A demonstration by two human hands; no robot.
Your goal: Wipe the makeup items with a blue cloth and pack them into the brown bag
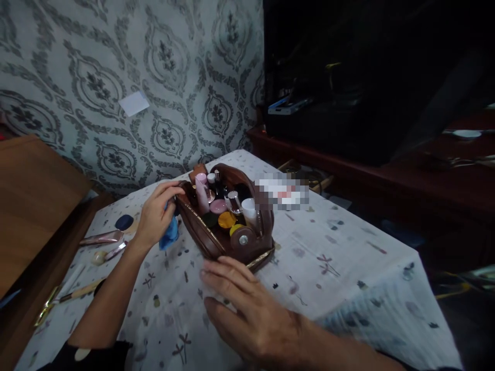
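Observation:
A brown leather-look makeup bag lies unzipped on the table, packed with small cosmetics. Inside show a pink tube, a pink round lid, a silver-capped bottle, a white cap and a gold disc. My left hand is closed on the bag's left rim, fingertips over the edge. Just under that hand is a crumpled blue thing; whether the hand touches it I cannot tell. My right hand is open, fingers stretched out at the bag's front edge.
Left on the patterned tablecloth lie a pink tube, a dark blue round item and several brushes. A brown wooden panel borders the left. Behind stands a papered wall; a dark screen is at right.

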